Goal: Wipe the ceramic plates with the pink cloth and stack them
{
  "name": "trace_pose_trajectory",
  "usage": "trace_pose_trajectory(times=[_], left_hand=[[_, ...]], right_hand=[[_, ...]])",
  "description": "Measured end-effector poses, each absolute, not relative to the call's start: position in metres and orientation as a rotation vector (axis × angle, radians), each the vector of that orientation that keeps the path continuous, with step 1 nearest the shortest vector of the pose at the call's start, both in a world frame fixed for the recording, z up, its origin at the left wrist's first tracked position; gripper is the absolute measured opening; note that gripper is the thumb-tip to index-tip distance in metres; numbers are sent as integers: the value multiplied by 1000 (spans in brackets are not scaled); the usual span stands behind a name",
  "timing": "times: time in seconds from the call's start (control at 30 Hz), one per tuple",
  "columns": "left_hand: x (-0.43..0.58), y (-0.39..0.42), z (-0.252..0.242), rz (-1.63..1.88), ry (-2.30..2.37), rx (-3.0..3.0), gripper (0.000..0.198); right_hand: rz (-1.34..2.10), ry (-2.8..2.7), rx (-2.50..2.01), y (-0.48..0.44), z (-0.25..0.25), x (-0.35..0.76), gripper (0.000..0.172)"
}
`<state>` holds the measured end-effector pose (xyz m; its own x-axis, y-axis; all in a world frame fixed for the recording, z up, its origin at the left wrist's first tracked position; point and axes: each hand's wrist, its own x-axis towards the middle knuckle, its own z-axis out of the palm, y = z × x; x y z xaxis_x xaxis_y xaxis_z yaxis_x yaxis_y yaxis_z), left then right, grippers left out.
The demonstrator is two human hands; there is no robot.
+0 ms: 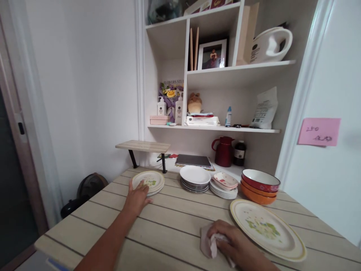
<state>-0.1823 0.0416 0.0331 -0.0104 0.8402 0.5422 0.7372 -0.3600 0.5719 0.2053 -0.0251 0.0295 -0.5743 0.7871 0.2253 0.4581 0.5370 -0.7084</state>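
My left hand (pixel 138 195) lies over the near-left edge of a small stack of flower-patterned plates (pixel 153 177), its fingers spread and touching the top plate. My right hand (pixel 225 237) is closed around a crumpled pale pinkish cloth (pixel 207 241), low over the front of the table. Just right of that hand rests a large oval flower-patterned platter (pixel 255 212) with a yellow rim.
Along the back of the slatted table (pixel 166 226) stand stacked white plates (pixel 195 175), small dishes (pixel 225 180) on more plates, and red and orange bowls (pixel 261 180). Behind are a low wooden stand (pixel 142 146), a red jug (pixel 223 152), a dark bottle (pixel 239 153) and shelves.
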Motion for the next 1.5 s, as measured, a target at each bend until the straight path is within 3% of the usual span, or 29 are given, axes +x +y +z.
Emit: trace_pose_trajectory(times=[0.3,0.53,1.03,1.33,1.5], left_hand=[[-194,47,32,1348,1564,1875,19],[-209,47,34,1196,1693,1927,21],[-154,27,53,1359,1372,2159,13],[-133,-4,37,1026,1043,2004,18],[-118,-9,40,1096,863,1998,21]], right_hand=[[877,-2215,-1022,-20,23,208,22],[894,-2207,-1015,-21,20,210,22],[834,-2235,-1014,-25,29,206,18],[901,-2157,-1034,-31,33,211,20],[1122,-1844,-1094,-29,30,214,37]])
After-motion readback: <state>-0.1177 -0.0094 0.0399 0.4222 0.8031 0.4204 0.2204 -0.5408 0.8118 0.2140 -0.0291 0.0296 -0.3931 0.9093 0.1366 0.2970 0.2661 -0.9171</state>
